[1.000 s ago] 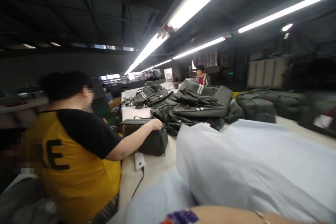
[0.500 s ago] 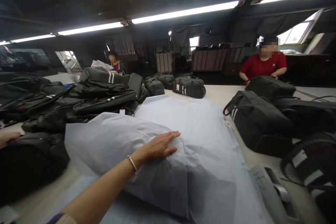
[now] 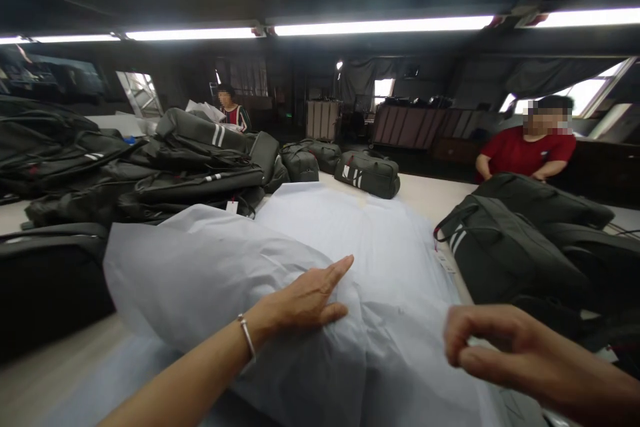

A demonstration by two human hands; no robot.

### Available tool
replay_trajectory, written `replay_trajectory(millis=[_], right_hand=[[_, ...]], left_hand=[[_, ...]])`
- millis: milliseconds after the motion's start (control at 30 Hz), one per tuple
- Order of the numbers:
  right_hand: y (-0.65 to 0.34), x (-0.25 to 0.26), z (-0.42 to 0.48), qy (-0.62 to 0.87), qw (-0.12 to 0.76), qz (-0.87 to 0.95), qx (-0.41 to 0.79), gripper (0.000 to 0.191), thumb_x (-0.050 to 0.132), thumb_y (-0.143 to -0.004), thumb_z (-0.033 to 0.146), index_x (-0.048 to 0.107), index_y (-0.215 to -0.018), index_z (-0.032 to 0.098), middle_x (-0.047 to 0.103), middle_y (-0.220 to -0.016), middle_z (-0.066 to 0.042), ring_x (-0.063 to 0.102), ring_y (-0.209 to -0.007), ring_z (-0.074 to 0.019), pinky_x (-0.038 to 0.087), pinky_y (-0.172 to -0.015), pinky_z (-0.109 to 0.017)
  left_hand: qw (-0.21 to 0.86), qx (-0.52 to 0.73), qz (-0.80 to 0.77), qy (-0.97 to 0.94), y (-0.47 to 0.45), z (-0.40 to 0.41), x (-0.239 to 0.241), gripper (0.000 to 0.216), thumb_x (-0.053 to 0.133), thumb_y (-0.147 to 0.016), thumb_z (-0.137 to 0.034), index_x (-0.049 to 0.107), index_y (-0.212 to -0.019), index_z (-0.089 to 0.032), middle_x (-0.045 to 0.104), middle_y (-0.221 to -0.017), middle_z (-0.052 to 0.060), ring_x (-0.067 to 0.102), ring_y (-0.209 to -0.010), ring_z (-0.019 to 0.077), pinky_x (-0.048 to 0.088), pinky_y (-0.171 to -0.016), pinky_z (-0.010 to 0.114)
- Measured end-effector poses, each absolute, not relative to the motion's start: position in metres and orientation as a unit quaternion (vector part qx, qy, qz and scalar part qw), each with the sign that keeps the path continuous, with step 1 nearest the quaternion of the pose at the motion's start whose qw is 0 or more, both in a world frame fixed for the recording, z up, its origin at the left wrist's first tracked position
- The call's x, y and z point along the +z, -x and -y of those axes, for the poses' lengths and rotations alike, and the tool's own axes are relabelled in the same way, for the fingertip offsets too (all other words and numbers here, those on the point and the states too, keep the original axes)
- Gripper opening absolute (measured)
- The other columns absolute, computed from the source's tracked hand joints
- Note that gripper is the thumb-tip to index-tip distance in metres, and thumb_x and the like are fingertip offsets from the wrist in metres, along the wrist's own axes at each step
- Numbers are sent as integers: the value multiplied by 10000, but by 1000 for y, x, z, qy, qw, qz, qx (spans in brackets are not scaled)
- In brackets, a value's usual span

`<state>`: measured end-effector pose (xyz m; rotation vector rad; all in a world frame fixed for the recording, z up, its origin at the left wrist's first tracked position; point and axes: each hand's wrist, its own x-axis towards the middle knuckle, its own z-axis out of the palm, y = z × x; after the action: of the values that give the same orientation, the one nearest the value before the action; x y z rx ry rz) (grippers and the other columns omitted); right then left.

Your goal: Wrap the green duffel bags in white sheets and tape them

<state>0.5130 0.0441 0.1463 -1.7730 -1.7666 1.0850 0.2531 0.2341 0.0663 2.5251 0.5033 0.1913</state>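
Observation:
My left hand [image 3: 315, 293], a bracelet on its wrist, lies palm down with fingers stretched out on a white translucent plastic sheet [image 3: 200, 267]. The sheet bulges and wrinkles beneath it; whatever lies under the bulge is hidden. Further plastic sheeting [image 3: 340, 213] spreads flat behind. At lower right, my right hand [image 3: 500, 347] is curled above the sheet's right edge, slightly blurred. Its thumb and index fingertip come together, and I cannot make out anything between them. A dark green bag [image 3: 510, 247] with two white stripes sits just beyond that hand.
Dark bags [image 3: 200, 180] are heaped on the left, and another dark bag [image 3: 50, 287] stands at the left edge. A striped bag [image 3: 367, 173] sits at the table's [image 3: 435, 187] far side. One person in red [image 3: 530, 147] handles bags at right; another person [image 3: 235, 113] is farther back.
My right hand has come into view from the right. My left hand stays on the plastic sheet. Another person's hand at the left edge has gone out of view, and the view has tilted.

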Motion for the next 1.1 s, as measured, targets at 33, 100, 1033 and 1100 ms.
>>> replay_trajectory(millis=[33, 100, 1033, 1100], right_hand=[[-500, 152, -71, 603, 181, 645, 432, 272, 674, -802, 477, 710, -808, 208, 681, -803, -21, 601, -787, -180, 470, -740, -279], [-478, 155, -126, 562, 129, 655, 488, 281, 732, -742, 454, 709, -810, 183, 639, -721, 16, 541, -696, -133, 423, -660, -245], [-517, -3, -280, 450, 33, 651, 610, 631, 765, -662, 504, 622, -1171, 161, 637, -1073, -55, 597, -977, -222, 489, -821, -328], [-522, -6, -270, 486, 103, 622, 605, 720, 742, -700, 510, 552, -1302, 164, 602, -1235, -113, 574, -1107, -258, 466, -931, -375]], left_hand=[[276, 74, -190, -939, -253, -234, 66, 883, 591, -848, -321, 52, -1543, -235, 261, -1579, 115, 442, -1327, 323, 365, -1096, 446], [278, 78, -194, -938, -252, -234, 63, 913, 596, -844, -317, 15, -1543, -236, 262, -1578, 122, 443, -1322, 330, 368, -1090, 455], [373, 61, -220, -899, -244, -236, 61, 1034, 712, -820, -203, -49, -1471, -458, 146, -1596, -27, 290, -1422, 326, 220, -1171, 552], [372, 54, -217, -901, -246, -236, 65, 1019, 707, -836, -220, -51, -1485, -430, 149, -1600, 8, 278, -1426, 337, 217, -1165, 570]])
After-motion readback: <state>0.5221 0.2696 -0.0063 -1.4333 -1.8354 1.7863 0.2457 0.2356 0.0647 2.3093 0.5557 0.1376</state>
